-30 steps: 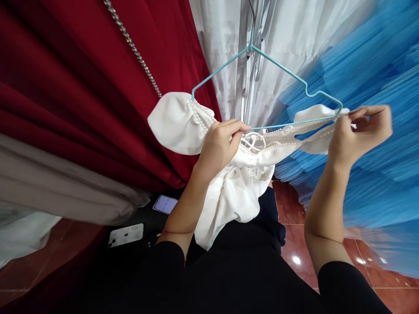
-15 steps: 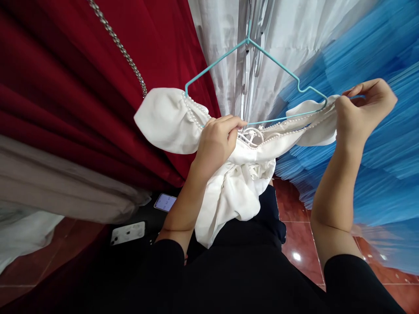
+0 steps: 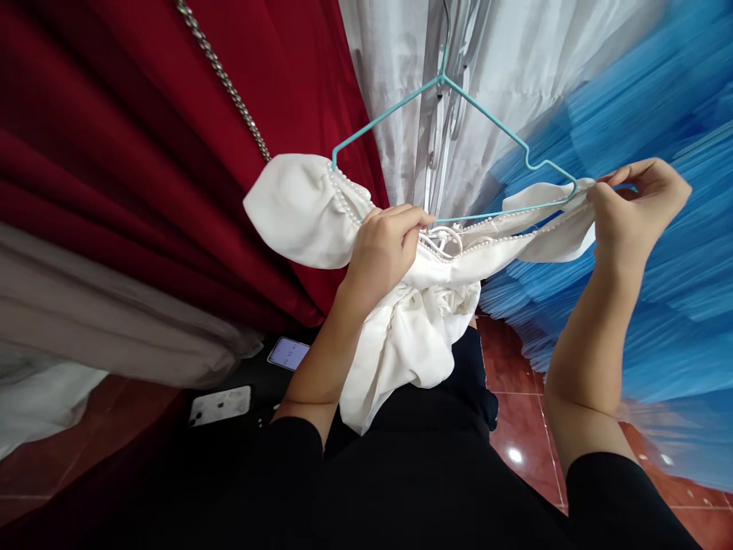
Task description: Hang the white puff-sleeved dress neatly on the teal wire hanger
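Observation:
A white dress [image 3: 409, 336] with pearl-beaded edges and puffed sleeves spreads in front of me, its lower part bunched towards my lap. A light-blue hanger [image 3: 389, 114] sits inside its neckline, one end at the left sleeve and the other at the right sleeve. My left hand [image 3: 386, 248] is closed on the beaded neckline near the hanger's lower bar. At the right, my right hand [image 3: 641, 206] pinches the sleeve end beside the hanger's tip. White cord loops [image 3: 447, 241] lie at the middle of the neckline.
Red fabric [image 3: 275, 92] with a beaded chain [image 3: 229, 84] hangs at the left. White curtains [image 3: 389, 92] hang behind, and blue tulle [image 3: 676, 290] fills the right. Two phones, one white [image 3: 221, 405] and one with a lit screen [image 3: 288, 354], rest on a black surface. The floor [image 3: 521, 382] is red tile.
My right hand has dropped slightly with the sleeve end. The hanger and the dress's upper part sit a little further right in view; both hands keep their hold.

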`<state>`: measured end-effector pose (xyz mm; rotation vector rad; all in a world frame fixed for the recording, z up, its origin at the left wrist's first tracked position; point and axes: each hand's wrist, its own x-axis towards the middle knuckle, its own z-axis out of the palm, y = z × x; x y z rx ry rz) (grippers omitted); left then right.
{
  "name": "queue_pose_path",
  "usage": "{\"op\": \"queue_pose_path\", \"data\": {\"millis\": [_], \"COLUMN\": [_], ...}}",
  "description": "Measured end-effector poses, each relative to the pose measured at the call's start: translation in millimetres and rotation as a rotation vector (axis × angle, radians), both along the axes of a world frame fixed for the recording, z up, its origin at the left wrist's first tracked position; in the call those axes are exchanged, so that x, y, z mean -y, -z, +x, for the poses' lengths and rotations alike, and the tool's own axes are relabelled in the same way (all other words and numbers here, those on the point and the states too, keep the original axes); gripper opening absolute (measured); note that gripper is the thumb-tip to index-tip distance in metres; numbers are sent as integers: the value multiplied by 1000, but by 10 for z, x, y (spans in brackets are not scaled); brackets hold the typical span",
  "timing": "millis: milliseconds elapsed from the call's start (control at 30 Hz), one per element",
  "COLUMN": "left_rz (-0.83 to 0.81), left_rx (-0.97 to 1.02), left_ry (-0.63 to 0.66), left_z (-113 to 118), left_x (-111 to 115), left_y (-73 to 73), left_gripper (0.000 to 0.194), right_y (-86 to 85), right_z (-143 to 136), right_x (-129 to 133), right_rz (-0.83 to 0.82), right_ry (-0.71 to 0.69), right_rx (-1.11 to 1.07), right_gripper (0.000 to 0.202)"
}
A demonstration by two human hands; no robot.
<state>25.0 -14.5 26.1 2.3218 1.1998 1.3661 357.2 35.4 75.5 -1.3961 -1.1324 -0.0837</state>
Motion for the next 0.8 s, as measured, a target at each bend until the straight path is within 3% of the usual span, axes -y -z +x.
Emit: {"op": "queue_pose_path", "data": {"millis": [267, 400, 500, 633, 800], "left_rz": [-6, -1, 7, -26, -35], "left_rx": [-15, -13, 10, 3, 24], "left_ry": [-28, -16, -20, -7, -8], "left_z": [-34, -43, -51, -55, -57], "left_x": [-4, -3, -14, -22, -37], "left_y": [0, 15, 24, 11, 25], "left_gripper": [32, 32, 31, 31, 29], "right_y": [-317, -249, -123, -39, -94], "right_z": [-469, -762, -930, -970, -982], "right_x": [7, 72, 23, -83, 122], "right_rz": [115, 172, 221, 245, 402], "right_ry": [-200, -319, -328, -259, -372], "right_rx": [127, 139, 195, 228, 248], "right_gripper": [35, 34, 38, 39, 22]}}
